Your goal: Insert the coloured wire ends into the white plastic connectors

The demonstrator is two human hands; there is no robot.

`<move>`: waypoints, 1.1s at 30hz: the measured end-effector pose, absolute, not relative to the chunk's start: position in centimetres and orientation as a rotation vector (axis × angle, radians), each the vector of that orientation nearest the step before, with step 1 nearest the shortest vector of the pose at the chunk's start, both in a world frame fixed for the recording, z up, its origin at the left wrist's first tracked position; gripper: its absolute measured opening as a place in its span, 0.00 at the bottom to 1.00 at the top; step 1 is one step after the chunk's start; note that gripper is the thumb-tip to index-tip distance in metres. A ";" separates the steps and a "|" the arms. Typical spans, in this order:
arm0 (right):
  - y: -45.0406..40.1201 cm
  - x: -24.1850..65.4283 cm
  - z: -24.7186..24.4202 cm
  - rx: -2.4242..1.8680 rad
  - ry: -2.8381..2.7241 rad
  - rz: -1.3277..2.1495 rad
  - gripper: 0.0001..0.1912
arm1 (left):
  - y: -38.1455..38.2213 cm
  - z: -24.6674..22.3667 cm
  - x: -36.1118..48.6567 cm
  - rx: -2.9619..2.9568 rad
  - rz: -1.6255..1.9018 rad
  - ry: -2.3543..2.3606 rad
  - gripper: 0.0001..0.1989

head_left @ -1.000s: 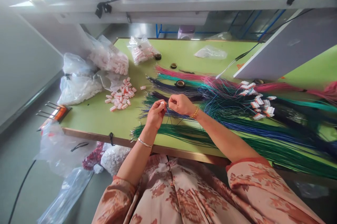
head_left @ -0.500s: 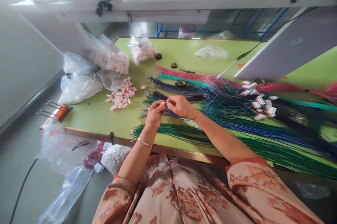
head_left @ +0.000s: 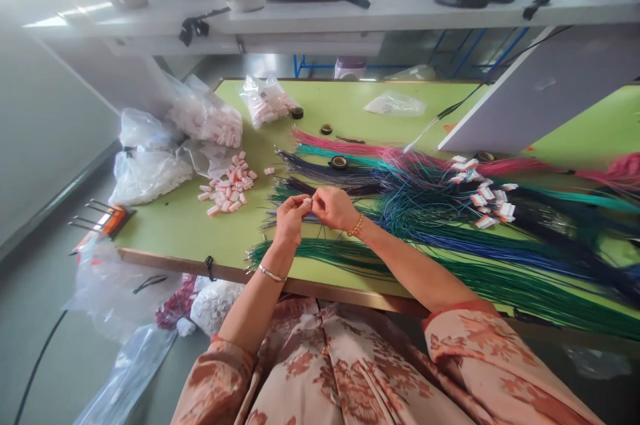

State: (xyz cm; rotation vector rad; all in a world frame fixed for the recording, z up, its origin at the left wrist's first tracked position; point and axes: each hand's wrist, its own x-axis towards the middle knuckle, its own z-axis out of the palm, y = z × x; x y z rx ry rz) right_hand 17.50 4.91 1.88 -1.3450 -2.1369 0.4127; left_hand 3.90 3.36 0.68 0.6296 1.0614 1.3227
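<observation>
Landmark: I take the loose connector pile (head_left: 234, 180) on the green tabletop (head_left: 165, 228) as my reference.
Left hand: to the right of the pile, slightly nearer the body, the left hand (head_left: 290, 217) pinches a small white connector (head_left: 307, 202) between thumb and fingers.
Right hand: farther right of the pile, the right hand (head_left: 336, 208) has its fingers curled closed, tips right against the left hand's; I cannot tell what, if anything, sits between them.
Connector: well apart from the pile on its right, mostly covered by fingertips, so I can't read its openings.
Wires: thin strands hang below the hands; a green bundle (head_left: 360, 257) lies right of the pile, toward the table's front edge.
Wired connectors: far right of the pile, a white cluster (head_left: 485, 200) lies over the strands.
Handling: I'd keep the left pinch steady and the right fingertips close to the connector, square to its face; a thin strand would likely buckle if pushed from farther back. I'd also keep hanging strands from snagging.
</observation>
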 end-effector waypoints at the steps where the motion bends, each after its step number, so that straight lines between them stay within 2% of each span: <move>1: 5.1 17.9 2.1 -1.304 -2.129 0.499 0.07 | 3.5 0.8 3.8 0.628 1.305 1.050 0.15; 5: 8.3 20.2 3.5 -1.150 -2.044 0.766 0.10 | 4.3 1.3 3.7 0.601 1.294 0.990 0.14; 7: 11.5 21.3 4.1 -1.215 -1.950 0.691 0.10 | 4.7 1.4 3.7 0.593 1.296 0.971 0.14; 12: 19.8 22.0 3.9 -1.694 -1.975 0.445 0.07 | 5.4 1.2 3.6 0.555 1.288 0.933 0.13; 18: 23.5 19.6 1.6 -2.032 -2.118 0.405 0.07 | 5.3 0.4 3.3 0.510 1.237 0.934 0.15; 27: 26.5 21.9 1.5 -1.847 -2.159 0.457 0.08 | 5.1 0.3 3.3 0.508 1.252 0.901 0.15; 33: 27.1 23.2 2.6 -1.635 -1.724 0.756 0.03 | 5.1 0.2 3.2 0.511 1.245 0.899 0.15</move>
